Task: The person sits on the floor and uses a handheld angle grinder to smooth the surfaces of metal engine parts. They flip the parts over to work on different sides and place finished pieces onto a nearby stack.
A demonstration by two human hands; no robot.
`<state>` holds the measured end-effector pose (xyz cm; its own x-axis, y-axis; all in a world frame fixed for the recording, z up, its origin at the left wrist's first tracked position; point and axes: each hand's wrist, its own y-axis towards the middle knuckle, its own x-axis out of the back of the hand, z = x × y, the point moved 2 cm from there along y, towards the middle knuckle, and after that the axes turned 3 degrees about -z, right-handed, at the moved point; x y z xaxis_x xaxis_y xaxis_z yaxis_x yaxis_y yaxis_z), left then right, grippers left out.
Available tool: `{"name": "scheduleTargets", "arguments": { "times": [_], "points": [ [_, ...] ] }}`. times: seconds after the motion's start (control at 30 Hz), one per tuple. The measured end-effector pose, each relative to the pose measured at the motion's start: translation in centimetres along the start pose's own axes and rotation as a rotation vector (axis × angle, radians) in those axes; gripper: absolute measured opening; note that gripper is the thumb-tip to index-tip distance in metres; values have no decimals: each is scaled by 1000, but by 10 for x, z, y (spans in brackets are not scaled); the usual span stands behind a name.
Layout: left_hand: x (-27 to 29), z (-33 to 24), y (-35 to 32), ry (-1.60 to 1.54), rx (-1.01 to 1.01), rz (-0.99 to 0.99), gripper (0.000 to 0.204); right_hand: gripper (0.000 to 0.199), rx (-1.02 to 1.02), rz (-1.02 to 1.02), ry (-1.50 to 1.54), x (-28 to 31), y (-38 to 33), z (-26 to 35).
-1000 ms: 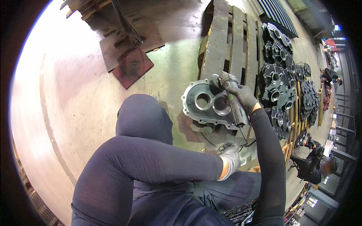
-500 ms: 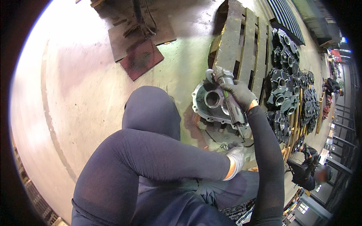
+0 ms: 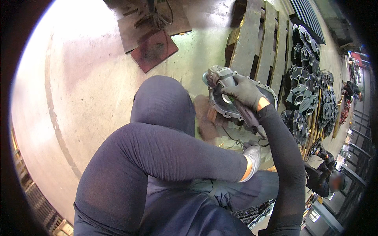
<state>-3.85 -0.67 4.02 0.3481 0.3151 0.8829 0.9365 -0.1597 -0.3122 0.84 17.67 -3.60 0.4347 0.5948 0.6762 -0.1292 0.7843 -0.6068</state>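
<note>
My right hand (image 3: 245, 93), in a dark glove, is closed around the body of a grey angle grinder (image 3: 222, 75). The grinder lies slantwise above a metal housing (image 3: 227, 109), a casting with a round bore and a rim of bolt holes. Its disc (image 3: 205, 78) reaches just past the housing's far left edge. Whether the disc touches metal, I cannot tell. Lower down, my left hand (image 3: 252, 154), in a pale grey glove, has its fingers curled at a black cord (image 3: 235, 140) and seems to grip it. My left forearm crosses in front of my body, past my raised knee (image 3: 163, 104).
Beyond the housing lies a wooden pallet (image 3: 246, 37). Several more castings (image 3: 301, 92) are stacked along the right. A stand with a reddish plate (image 3: 154, 50) is on the floor at the far left. Another person (image 3: 325, 177) sits at the right.
The grinder in my right hand has shifted left across the housing, so its head is nearer the rim. The whole view has swung slightly. My left hand stays by the cord.
</note>
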Motion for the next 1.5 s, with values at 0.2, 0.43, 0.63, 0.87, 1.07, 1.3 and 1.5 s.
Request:
{"name": "scheduleTargets", "arguments": {
  "times": [0.2, 0.43, 0.63, 0.87, 1.07, 1.3, 1.5],
  "points": [
    [-3, -7, -6, 53, -40, 15, 43, 65, 75, 66, -235, -15, -26, 18],
    [-22, -22, 9, 38, -28, 19, 40, 55, 207, 61, -414, -40, -63, 7],
    [-96, -53, 52, -44, 95, -247, 34, 66, 314, 44, -591, -63, -100, -9],
    [-40, -48, 6, -1, -158, -12, 25, 61, 378, -34, -662, -68, -141, -42],
    [-30, -48, 11, 60, -168, 38, 24, 61, 340, -89, -645, -68, -164, -73],
    [-42, -53, 35, 27, -172, 3, 22, 56, 411, -258, -668, -78, -187, -123],
    [-34, -52, 41, 123, -205, -21, 19, 57, 318, -236, -664, -70, -206, -166]
  ]
}}
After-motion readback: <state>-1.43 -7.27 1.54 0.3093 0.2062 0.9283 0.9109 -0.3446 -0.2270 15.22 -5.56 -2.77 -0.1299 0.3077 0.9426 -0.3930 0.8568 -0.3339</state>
